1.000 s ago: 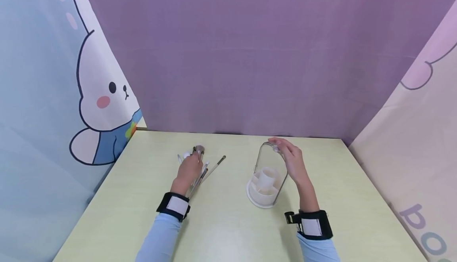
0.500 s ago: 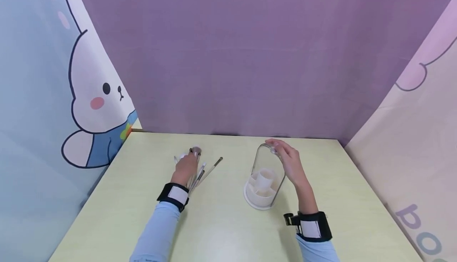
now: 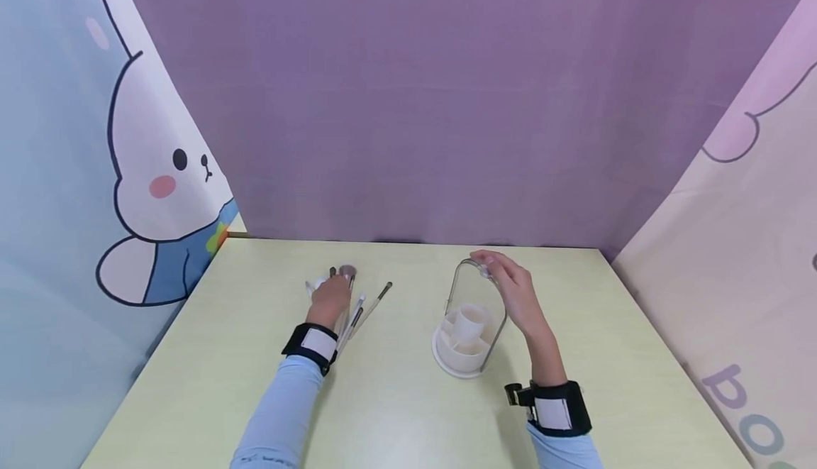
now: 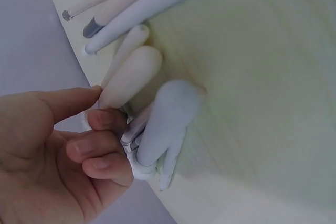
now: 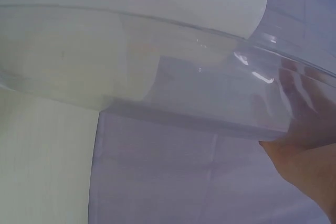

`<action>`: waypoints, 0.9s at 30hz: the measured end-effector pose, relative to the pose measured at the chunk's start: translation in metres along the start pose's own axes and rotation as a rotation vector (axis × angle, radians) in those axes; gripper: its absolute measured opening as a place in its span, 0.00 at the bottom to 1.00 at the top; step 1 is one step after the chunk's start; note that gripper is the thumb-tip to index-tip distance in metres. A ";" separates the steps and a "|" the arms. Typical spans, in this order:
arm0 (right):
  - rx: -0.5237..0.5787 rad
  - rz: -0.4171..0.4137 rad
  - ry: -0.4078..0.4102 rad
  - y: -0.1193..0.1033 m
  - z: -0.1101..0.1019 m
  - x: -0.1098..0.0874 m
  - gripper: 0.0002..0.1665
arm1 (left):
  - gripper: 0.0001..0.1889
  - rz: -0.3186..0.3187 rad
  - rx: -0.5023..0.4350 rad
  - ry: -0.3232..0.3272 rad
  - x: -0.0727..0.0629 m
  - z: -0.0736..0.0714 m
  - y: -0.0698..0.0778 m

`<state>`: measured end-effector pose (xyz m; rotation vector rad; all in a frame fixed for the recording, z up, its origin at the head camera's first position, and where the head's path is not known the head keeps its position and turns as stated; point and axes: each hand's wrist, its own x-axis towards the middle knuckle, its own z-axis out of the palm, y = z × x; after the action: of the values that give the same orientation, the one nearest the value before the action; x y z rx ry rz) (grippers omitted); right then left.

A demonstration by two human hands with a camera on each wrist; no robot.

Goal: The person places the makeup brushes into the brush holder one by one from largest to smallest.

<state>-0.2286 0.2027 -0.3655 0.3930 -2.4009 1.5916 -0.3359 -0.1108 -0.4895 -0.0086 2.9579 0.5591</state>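
In the head view, my left hand is among several loose makeup brushes on the table. The left wrist view shows its thumb and fingertips pinching a cream-handled makeup brush; a thicker white handle lies beside the curled fingers. A fluffy brush head shows past the hand. My right hand holds the top of a brush holder's clear arched cover. Below is its white round base with compartments and a raised centre cup. Through the cover, the right wrist view shows fingers bent against it.
Right of the left hand, a slim brush lies slanted beside other brush handles. The pale table ends at a purple backdrop. Printed cloths hang on both sides.
The head view has shifted slightly, moving the scene left. Among the brushes, my left hand has moved a little, and a dark tip now shows farther from the fluffy head. My right hand keeps its hold.
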 end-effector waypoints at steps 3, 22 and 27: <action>0.003 0.000 -0.003 0.000 0.001 0.000 0.20 | 0.12 -0.017 -0.028 -0.010 0.000 -0.001 -0.001; -0.004 -0.008 0.007 -0.001 0.003 -0.001 0.19 | 0.11 -0.026 -0.203 0.352 -0.002 -0.019 0.006; -0.010 0.001 0.014 -0.001 0.003 -0.001 0.19 | 0.12 -0.017 -0.250 0.425 -0.008 -0.020 0.012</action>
<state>-0.2272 0.1999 -0.3659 0.3783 -2.3980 1.5770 -0.3309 -0.1071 -0.4661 -0.2005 3.2583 1.0368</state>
